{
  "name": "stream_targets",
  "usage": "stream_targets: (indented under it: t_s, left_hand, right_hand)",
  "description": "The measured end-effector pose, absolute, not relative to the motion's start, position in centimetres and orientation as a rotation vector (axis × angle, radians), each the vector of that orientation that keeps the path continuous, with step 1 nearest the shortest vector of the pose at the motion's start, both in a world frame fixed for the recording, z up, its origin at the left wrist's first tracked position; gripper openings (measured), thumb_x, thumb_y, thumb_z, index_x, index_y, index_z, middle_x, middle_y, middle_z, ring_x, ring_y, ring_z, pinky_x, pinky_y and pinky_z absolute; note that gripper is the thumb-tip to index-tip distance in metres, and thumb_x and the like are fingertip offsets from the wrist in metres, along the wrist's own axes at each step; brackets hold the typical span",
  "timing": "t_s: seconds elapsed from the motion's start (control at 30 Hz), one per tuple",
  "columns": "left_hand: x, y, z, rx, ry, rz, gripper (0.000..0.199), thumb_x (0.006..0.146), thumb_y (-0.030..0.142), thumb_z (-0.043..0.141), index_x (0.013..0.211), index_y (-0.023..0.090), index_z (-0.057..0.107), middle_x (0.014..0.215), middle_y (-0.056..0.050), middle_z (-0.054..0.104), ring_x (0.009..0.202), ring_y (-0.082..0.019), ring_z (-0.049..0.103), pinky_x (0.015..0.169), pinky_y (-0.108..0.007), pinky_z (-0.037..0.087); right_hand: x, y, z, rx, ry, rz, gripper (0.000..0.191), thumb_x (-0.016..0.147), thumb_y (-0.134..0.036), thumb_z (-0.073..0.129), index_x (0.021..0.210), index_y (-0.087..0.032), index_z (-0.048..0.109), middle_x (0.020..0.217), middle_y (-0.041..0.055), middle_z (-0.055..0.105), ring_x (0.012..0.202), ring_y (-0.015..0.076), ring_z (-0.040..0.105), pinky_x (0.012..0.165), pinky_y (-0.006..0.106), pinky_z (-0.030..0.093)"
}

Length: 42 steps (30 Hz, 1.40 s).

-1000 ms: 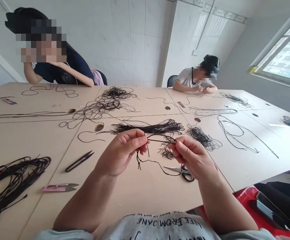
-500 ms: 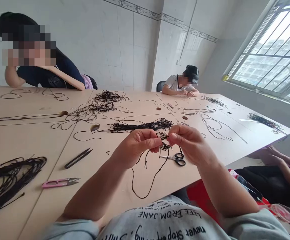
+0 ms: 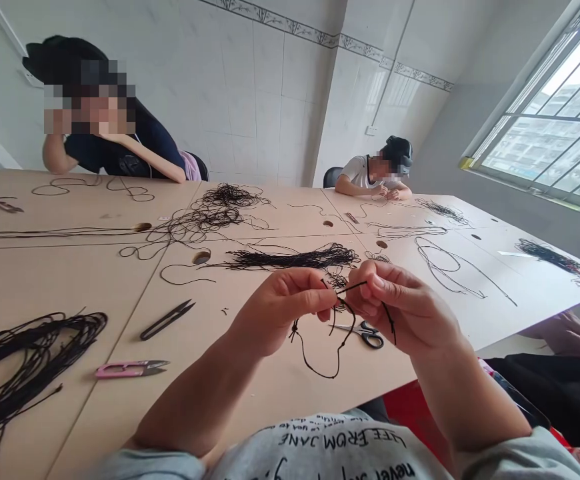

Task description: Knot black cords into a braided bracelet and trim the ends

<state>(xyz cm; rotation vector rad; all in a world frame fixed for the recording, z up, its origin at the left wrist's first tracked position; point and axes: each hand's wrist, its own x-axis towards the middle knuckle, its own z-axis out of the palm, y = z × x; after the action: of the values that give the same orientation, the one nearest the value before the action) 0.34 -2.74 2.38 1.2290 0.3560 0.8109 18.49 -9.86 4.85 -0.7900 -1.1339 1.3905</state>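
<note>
Between thumb and fingers, my left hand [image 3: 290, 303] pinches a thin black knotted cord [image 3: 339, 353]. My right hand [image 3: 403, 300] grips another stretch of the same dark cord, and a short piece runs taut between the two hands. A loop with small knots hangs below my left fingers, and a loose end dangles under my right fingers. Behind the cord lie black-handled scissors [image 3: 371, 335] on the table, partly covered by my right hand. Just beyond my hands rests a bundle of black cords [image 3: 295, 257].
On the table's left are pink thread snips [image 3: 133, 369], black thread snips [image 3: 167, 320] and a coil of black cord [image 3: 35, 360]. Tangled cord [image 3: 220, 207] spreads farther back. Two people sit across the table [image 3: 250, 333], and another person's arm shows at right.
My hands have drawn apart slightly, pulling a short stretch of cord between them. The hanging loop has risen and become smaller. The whole view has shifted a little.
</note>
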Motion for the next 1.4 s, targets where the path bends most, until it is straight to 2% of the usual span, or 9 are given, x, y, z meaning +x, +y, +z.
stream_targets:
  t_s: [0.17,0.43,0.57,0.67,0.77,0.93,1.03,1.17,1.4]
  left_hand:
    - [-0.6,-2.1,2.6,1.244,0.419,0.857,0.017,0.07,0.023,0.078,0.054,0.021,0.07,0.054,0.001,0.061,0.054,-0.009,0.051,0.057,-0.021,0.041]
    - [0.2,-1.8,2.3,1.258,0.475,0.743,0.019,0.071,0.028,0.082,0.057,0.02,0.072,0.052,0.0,0.06,0.052,-0.01,0.046,0.053,-0.022,0.037]
    - [0.1,-1.2,2.0,1.203,0.514,0.826,0.022,0.07,0.029,0.088,0.056,0.02,0.073,0.054,0.001,0.062,0.053,-0.009,0.049,0.056,-0.021,0.042]
    - [0.1,-0.6,1.4,1.074,0.54,0.953,0.022,0.067,0.032,0.094,0.063,0.02,0.077,0.063,0.0,0.068,0.061,-0.009,0.057,0.062,-0.019,0.046]
    - [0.5,-0.3,0.8,0.883,0.565,1.02,0.026,0.06,0.033,0.099,0.068,0.02,0.079,0.073,0.0,0.071,0.067,-0.01,0.059,0.065,-0.019,0.048]
    - [1.8,-0.3,0.3,0.757,0.6,1.078,0.031,0.057,0.038,0.1,0.065,0.02,0.076,0.072,0.002,0.068,0.065,-0.008,0.054,0.064,-0.018,0.048]
    - [2.3,-0.4,0.1,0.74,0.589,1.056,0.032,0.056,0.037,0.101,0.066,0.02,0.077,0.071,0.001,0.069,0.066,-0.009,0.057,0.064,-0.018,0.051]
    - [2.5,-0.4,-0.1,0.747,0.58,1.063,0.031,0.058,0.035,0.1,0.066,0.017,0.076,0.069,-0.001,0.071,0.071,-0.01,0.062,0.069,-0.017,0.055]
    - [2.8,-0.5,0.2,0.783,0.585,1.053,0.034,0.061,0.041,0.097,0.071,0.017,0.074,0.062,-0.001,0.067,0.044,-0.015,0.053,0.033,-0.029,0.048]
  right_hand:
    - [20.6,-10.7,7.9,-0.675,-1.184,1.133,0.036,0.082,-0.03,0.08,0.063,-0.019,0.051,0.059,-0.0072,0.021,0.046,0.0058,0.015,0.045,0.025,0.018]
    - [22.9,-10.6,9.7,-0.842,-1.263,1.02,0.046,0.082,-0.037,0.082,0.057,-0.02,0.047,0.055,-0.0064,0.019,0.044,0.0074,0.018,0.04,0.026,0.018]
    - [24.8,-9.2,7.8,-0.977,-1.331,0.84,0.041,0.081,-0.045,0.082,0.058,-0.022,0.056,0.051,-0.0037,0.037,0.045,0.0101,0.036,0.045,0.026,0.035]
    - [25.8,-7.9,5.4,-1.38,-1.329,0.266,0.016,0.083,-0.04,0.077,0.083,-0.025,0.072,0.075,0.0025,0.065,0.067,0.0179,0.06,0.059,0.033,0.049]
    - [24.6,-7.5,3.2,-1.462,-1.374,-0.347,0.011,0.088,-0.027,0.069,0.099,-0.024,0.072,0.109,0.0077,0.069,0.1,0.0236,0.065,0.081,0.04,0.054]
    - [19.1,-7.7,0.4,-1.17,-1.863,0.255,0.008,0.097,-0.017,0.061,0.097,-0.021,0.067,0.089,0.0036,0.072,0.066,0.0115,0.063,0.057,0.025,0.049]
    - [17.0,-6.5,-1.2,-1.281,-1.863,0.314,0.01,0.098,-0.023,0.059,0.101,-0.019,0.068,0.091,0.0065,0.072,0.062,0.013,0.06,0.057,0.027,0.046]
    - [16.4,-5.2,-2.1,-1.223,-1.818,0.409,0.019,0.099,-0.021,0.05,0.084,-0.02,0.062,0.073,0.0035,0.062,0.064,0.0147,0.056,0.059,0.027,0.041]
    - [16.7,-5.0,-1.3,-1.017,-1.555,1.097,0.034,0.105,-0.041,0.045,0.082,-0.019,0.055,0.072,0.0023,0.063,0.057,0.0101,0.054,0.051,0.021,0.042]
